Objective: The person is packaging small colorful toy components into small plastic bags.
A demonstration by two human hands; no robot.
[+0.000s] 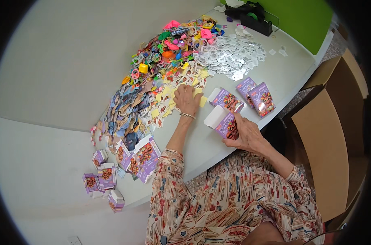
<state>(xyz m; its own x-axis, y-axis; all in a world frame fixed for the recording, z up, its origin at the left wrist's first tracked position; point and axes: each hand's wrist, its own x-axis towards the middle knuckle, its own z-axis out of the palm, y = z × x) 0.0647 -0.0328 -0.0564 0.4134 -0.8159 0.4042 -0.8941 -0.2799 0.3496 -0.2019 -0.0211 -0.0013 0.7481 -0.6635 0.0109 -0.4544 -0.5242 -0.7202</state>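
My right hand (247,133) grips a small purple carton (228,126) with a colourful cartoon figure, its white flap standing up at the top left. My left hand (186,101), a bracelet at its wrist, rests on a heap of small yellow and white printed paper pieces (168,98). Its fingers are bent onto the papers with the thumb apart; nothing shows held in them. Just beyond the gripped carton lies another purple carton (227,100) with a white flap showing. Two more cartons, one in front (261,100) and one partly behind it (246,86), lie to the right.
Colourful small toys (173,45) are heaped at the far side, beside many small clear-white packets (230,55). Bluish cards (128,108) and several purple cartons (146,155) lie left. A black tape dispenser (255,24) stands far right; a large cardboard box (322,143) is beside the table edge.
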